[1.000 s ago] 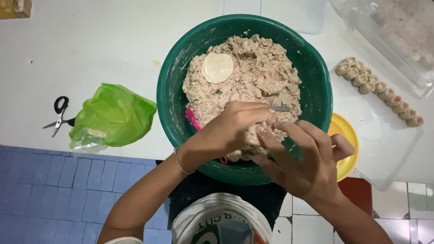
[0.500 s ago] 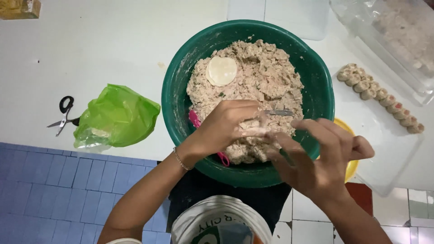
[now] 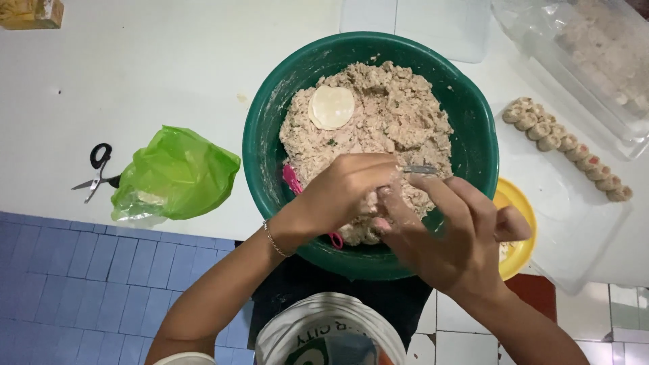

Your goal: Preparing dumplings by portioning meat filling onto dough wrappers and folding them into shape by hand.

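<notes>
A dark green bowl [image 3: 267, 155] holds pale minced filling [image 3: 399, 115], and a round dough wrapper [image 3: 331, 107] lies on top of it. Both hands meet over the bowl's near side. My left hand [image 3: 341, 189] is cupped around a small lump of filling and dough, mostly hidden by the fingers. My right hand [image 3: 453, 236] presses against it from the right and pinches a thin metal utensil [image 3: 420, 169], whose tip pokes out above the fingers. A pink spatula [image 3: 292, 179] leans inside the bowl under my left wrist.
A yellow plate [image 3: 522, 203] sits right of the bowl. A row of shaped dumplings [image 3: 564, 143] lies on a clear sheet, with a clear plastic container [image 3: 595, 61] behind it. At the left are a green plastic bag [image 3: 176, 174] and black-handled scissors [image 3: 98, 169].
The hands stay pressed together over the bowl's near edge. My right hand has shifted slightly right and its fingers have spread a little.
</notes>
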